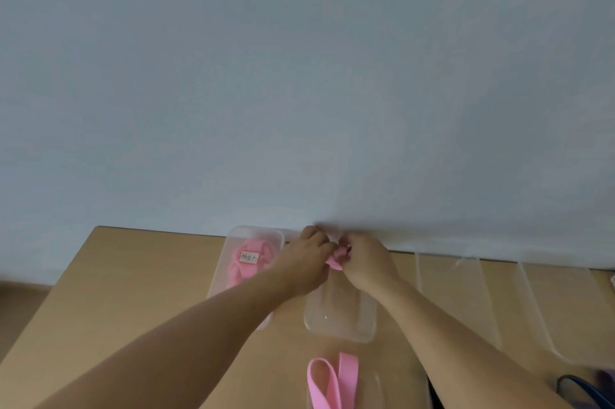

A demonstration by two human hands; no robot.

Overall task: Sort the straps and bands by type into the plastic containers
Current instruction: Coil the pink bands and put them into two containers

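Tan tabletop [133, 292] against pale blue-grey wall [299, 75]. Dark blue object [579, 388] at lower right edge, partly cut off.

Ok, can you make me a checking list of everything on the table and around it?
Surface: tan wooden table.
Job's things: labelled container holding pink bands; clear container, looks empty; long pink strap near the front edge; clear trays to the right, maybe lids.
Clutter: dark blue thing at the right corner, cannot tell what.
Grips: left hand and right hand both pinch a small pink band above the clear container's far end.
Cables: nothing seen.
Surroundings: plain pale wall behind the table.
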